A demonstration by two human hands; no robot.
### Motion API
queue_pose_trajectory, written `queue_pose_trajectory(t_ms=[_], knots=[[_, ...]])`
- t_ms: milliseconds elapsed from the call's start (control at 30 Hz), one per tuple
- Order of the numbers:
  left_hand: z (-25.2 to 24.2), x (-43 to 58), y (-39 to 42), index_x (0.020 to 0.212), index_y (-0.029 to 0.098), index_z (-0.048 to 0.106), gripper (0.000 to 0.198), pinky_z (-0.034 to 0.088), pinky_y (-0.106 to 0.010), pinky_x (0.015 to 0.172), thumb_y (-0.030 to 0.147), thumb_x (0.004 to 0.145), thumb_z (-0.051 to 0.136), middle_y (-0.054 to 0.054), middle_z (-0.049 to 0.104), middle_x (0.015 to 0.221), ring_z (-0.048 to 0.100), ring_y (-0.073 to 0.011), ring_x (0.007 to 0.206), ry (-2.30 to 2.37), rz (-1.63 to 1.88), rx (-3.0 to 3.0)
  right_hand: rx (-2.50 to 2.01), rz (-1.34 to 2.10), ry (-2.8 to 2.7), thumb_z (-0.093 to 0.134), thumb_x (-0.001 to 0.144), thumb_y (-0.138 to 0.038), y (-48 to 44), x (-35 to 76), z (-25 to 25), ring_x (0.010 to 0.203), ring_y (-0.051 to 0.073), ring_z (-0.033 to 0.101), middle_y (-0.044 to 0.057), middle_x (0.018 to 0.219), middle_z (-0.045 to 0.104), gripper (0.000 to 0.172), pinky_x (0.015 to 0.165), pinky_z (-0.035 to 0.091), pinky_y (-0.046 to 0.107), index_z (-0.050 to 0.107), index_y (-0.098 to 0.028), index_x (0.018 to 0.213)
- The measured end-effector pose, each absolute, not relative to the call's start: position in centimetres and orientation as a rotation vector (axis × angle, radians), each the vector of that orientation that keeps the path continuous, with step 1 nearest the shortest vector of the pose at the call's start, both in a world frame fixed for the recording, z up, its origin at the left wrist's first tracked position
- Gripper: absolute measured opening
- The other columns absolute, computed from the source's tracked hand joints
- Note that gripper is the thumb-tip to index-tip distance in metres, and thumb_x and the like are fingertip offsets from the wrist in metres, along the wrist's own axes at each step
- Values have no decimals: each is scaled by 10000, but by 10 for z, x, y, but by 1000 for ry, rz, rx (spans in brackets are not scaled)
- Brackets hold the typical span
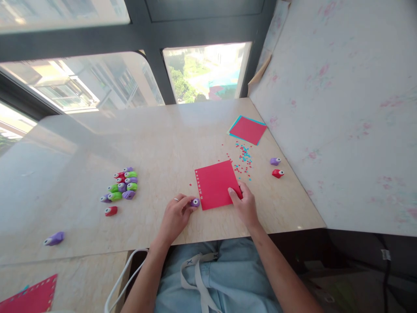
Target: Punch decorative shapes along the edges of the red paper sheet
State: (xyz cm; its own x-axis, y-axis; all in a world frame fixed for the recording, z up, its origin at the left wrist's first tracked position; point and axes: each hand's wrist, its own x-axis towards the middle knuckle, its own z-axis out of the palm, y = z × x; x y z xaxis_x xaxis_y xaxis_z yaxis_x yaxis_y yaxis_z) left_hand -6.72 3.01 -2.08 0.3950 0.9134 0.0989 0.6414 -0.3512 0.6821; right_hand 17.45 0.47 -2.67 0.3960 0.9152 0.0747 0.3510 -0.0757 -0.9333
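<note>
Just below the frame's centre, your left hand point(175, 217) has its fingers point(185, 201) closed on a small purple craft punch point(195, 203) — beside the red paper sheet point(215, 183), whose left edge carries punched holes point(198, 184). Your right hand point(246, 206) pinches the sheet's right edge — thumb on top.

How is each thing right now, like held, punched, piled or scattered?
Purple punch: pinched in left hand
Red sheet: held by right hand, left edge punched
Paper stack: piled, red on top
Paper bits: scattered
Punch group: bunched together
Corner paper: punched, partly out of frame
Lone punch: set apart
</note>
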Motion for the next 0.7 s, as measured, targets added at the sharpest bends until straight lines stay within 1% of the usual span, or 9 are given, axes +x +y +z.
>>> queue_pose_trajectory(t_ms=[133,367,500,700], knots=[[-28,-64,29,1040,210,686,183,465,-269,680,231,879,601,-38,638,880,592,-160,741,1369,733,2024,-1667,669,-1156,541,860,-380,8,173,-27,848,231,631,81,943,693,250,806,490,360,618,-192,1005],[-29,-61,29,1025,215,687,177,426,-268,667,215,859,623,-16,623,815,553,-149,695,1413,761,2040,-1671,667,-1136,555,840,-362,15,170,-30,882,241,642,94,985,703,244,825,493,375,631,-199,1004],[-32,-61,30,1042,214,668,190,412,-266,665,193,863,608,-6,614,798,544,-149,696,1422,753,2037,-1644,674,-1120,562,830,-355,18,170,-32,925,252,648,107,1023,703,289,862,491,396,637,-194,1058],[-30,-58,34,1033,205,651,179,397,-271,656,217,862,599,3,620,755,538,-154,668,1512,743,2012,-1614,715,-1121,548,849,-348,24,171,-31,926,249,649,107,1027,704,272,859,495,397,645,-192,1049]])
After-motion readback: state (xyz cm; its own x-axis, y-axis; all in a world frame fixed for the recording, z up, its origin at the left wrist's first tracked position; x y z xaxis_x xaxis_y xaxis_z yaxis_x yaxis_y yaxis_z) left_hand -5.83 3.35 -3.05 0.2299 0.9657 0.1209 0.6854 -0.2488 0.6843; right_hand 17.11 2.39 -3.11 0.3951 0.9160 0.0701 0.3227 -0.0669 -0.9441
